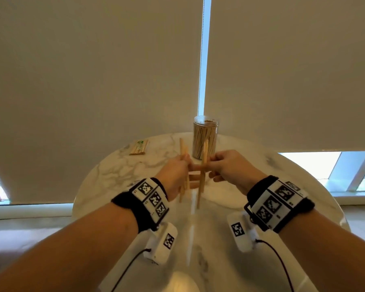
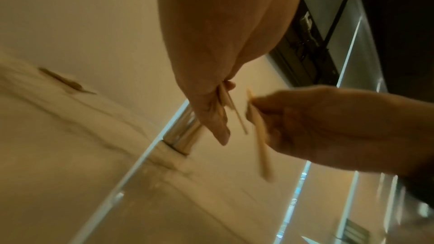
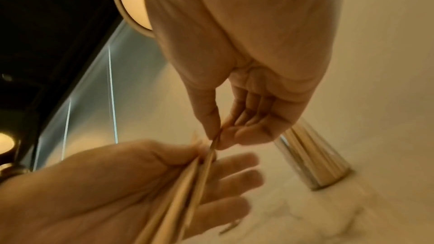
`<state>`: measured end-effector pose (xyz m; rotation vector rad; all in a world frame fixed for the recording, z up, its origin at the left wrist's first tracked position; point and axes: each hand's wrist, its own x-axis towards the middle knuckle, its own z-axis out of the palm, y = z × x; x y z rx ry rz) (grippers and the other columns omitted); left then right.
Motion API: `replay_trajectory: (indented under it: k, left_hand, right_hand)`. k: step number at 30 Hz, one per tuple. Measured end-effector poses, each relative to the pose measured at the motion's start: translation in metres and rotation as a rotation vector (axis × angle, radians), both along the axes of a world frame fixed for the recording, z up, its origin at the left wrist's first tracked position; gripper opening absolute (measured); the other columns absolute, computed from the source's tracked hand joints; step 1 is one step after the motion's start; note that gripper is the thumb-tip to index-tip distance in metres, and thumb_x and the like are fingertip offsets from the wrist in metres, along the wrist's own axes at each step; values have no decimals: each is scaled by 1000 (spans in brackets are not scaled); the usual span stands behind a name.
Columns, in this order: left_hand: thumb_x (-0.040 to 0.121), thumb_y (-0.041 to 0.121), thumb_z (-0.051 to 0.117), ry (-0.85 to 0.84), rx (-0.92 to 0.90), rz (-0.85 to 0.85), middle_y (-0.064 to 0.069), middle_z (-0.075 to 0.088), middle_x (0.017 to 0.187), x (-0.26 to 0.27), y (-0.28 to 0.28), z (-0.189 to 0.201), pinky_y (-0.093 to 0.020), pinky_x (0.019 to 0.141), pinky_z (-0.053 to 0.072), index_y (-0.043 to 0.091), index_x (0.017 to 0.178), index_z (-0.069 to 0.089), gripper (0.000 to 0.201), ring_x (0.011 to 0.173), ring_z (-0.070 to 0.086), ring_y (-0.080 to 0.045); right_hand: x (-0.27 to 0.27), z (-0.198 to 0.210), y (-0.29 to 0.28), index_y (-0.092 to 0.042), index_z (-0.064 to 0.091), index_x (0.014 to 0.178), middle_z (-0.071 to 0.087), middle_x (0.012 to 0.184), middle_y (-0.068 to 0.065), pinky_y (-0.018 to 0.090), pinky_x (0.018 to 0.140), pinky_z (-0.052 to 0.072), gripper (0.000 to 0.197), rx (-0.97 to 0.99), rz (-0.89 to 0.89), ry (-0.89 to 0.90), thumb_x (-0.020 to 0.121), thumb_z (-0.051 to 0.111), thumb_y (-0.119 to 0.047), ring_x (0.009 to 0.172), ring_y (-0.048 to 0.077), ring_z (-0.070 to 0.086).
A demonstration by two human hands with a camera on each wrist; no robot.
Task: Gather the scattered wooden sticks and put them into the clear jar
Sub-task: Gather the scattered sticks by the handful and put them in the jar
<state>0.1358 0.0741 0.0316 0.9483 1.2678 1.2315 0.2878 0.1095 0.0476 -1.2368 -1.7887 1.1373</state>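
A clear jar [image 1: 205,138] packed with upright wooden sticks stands at the far side of the round marble table [image 1: 118,171]. Just in front of it, above the table, my left hand [image 1: 177,173] holds a small bundle of sticks [image 3: 178,192] under its thumb, with the fingers stretched out toward the right. My right hand [image 1: 223,165] pinches one stick [image 1: 202,180] between thumb and forefinger, right against the left hand's fingers. In the left wrist view that stick [image 2: 262,147] is blurred. The jar [image 3: 312,159] shows behind the right hand in the right wrist view.
A flat packet of sticks [image 1: 139,147] lies on the table, left of the jar. Closed roller blinds fill the background behind the table. The table's near edge lies under my forearms.
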Motion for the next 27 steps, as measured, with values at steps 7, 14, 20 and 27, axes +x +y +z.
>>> replay_trajectory:
  k: [7, 14, 20, 27]
  left_hand:
    - [108, 42, 28, 159, 127, 89, -5, 57, 67, 17, 5, -8, -26, 43, 40, 19, 115, 59, 39, 45, 41, -11]
    - [96, 58, 52, 377, 186, -132, 5, 40, 60, 8, -7, -10, -24, 44, 33, 15, 89, 51, 43, 45, 32, -9]
    - [105, 29, 45, 301, 135, -232, 3, 41, 58, 21, -13, -3, -24, 44, 27, 16, 86, 48, 23, 45, 32, -9]
    - [108, 32, 38, -263, 276, 134, 4, 37, 63, 1, 3, 13, -28, 57, 41, 17, 91, 44, 24, 52, 37, -10]
  right_hand:
    - [-11, 3, 2, -14, 77, 87, 75, 84, 4, 27, 66, 52, 13, 137, 41, 9, 87, 74, -26, 70, 16, 68]
    - [-11, 30, 19, -22, 67, 101, 71, 100, 0, 43, 88, 54, 32, 298, -126, 78, 100, 47, -46, 96, 20, 66]
    - [-22, 28, 4, -17, 70, 108, 71, 103, 0, 34, 86, 53, 43, 184, 211, -262, 104, 38, -47, 96, 18, 66]
    - [-8, 11, -11, -22, 49, 128, 71, 108, -1, 42, 91, 58, 64, -33, 135, -194, 78, 68, -56, 94, 17, 71]
